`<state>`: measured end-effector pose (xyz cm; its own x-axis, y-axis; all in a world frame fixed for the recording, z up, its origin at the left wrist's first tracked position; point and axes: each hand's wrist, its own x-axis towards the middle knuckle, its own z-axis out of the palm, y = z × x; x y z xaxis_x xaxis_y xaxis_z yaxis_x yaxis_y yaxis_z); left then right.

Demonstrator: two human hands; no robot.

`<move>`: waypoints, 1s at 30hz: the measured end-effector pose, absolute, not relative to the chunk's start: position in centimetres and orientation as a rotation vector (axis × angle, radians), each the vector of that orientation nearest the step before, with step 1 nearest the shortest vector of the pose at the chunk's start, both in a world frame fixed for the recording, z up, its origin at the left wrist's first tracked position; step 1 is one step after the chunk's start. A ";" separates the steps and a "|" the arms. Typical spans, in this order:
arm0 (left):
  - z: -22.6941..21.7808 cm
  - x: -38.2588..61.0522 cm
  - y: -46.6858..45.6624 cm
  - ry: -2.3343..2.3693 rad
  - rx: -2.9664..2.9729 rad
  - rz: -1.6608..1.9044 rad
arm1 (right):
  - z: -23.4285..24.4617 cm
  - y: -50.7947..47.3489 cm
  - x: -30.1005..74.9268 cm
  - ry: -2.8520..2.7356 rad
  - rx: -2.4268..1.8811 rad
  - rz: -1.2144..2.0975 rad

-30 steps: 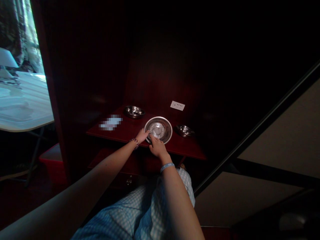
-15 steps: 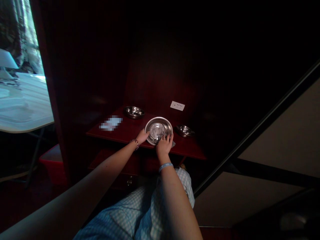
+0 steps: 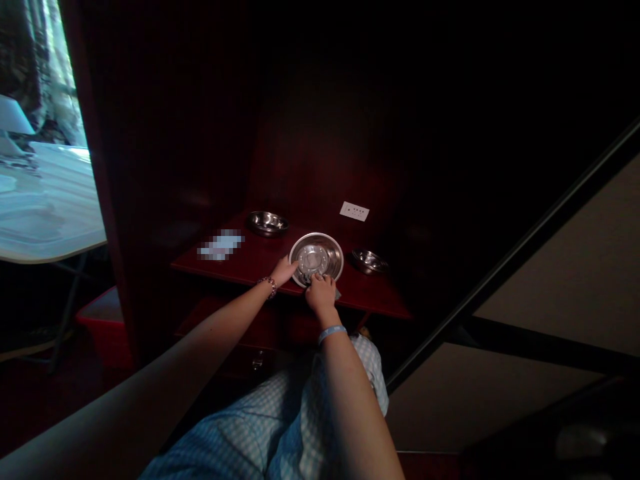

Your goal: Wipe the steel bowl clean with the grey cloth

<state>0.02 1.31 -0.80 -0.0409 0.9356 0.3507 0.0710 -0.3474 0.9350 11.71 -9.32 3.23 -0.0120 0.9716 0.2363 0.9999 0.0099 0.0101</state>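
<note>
A round stainless steel bowl point(image 3: 334, 261) is tilted toward me at the front of a dark red desk point(image 3: 240, 265). My left hand point(image 3: 285, 271) grips its left rim, thumb over the edge. At the bowl's near side is my right hand point(image 3: 321, 291), fingers curled together over the rim and into the inside. A small grey piece, apparently cloth point(image 3: 338, 294), pokes out beside that hand; most of it is hidden under the palm. Two smaller steel bowls rest on the desk: one behind to the left point(image 3: 268, 225), the other to the right point(image 3: 369, 261).
A blurred-out pale patch point(image 3: 221, 245) lies on the desk's left part. A white socket plate point(image 3: 355, 211) is on the back wall. Dark panels rise on both sides. At far left are a pale folding table point(image 3: 55, 200), a lamp point(image 3: 14, 120) and a red bin point(image 3: 106, 327).
My right hand has slid left along the bowl's near side, its fingers drawing closer together, and the grey piece has moved with it. My left hand keeps its grip on the rim.
</note>
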 end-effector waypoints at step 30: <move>-0.2 0.0 0.6 0.959 1.577 1.381 | 3.3 -9.9 10.3 -2.215 -1.943 -0.118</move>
<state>0.02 0.62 -0.23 0.1117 0.9200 0.3755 0.0311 -0.3810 0.9241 10.34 -9.88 3.29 -0.1210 0.9731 0.1961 0.9884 0.1364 -0.0670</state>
